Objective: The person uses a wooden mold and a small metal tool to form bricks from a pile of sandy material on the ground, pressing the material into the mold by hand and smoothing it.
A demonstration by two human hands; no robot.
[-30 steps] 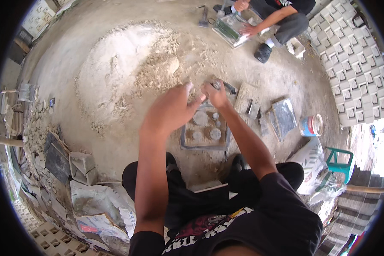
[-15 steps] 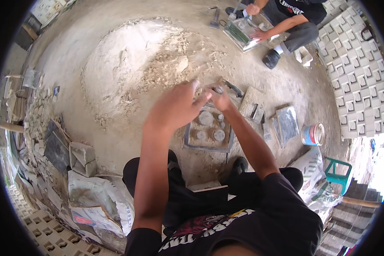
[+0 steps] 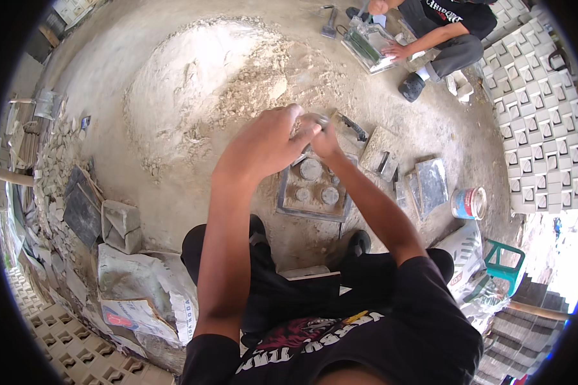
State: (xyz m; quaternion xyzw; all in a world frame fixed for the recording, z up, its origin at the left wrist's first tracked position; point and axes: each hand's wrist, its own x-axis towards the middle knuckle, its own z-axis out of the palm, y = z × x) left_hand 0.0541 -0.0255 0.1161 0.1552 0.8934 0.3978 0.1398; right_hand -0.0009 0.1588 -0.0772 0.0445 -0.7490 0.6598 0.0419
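While hands [image 3: 263, 144] hover — a frame [image 3: 311, 215] lies beneath.

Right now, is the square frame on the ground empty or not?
Not empty: the square frame has several round grey pieces visible inside its border.

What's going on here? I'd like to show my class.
A person's left hand and right hand are close together over the far side of a square frame holding round pieces. Something small and grey shows at the right hand; the grip is unclear. A pale powder heap lies beyond. Upper right, a co-worker's hand rests on a boxy, partly green thing.
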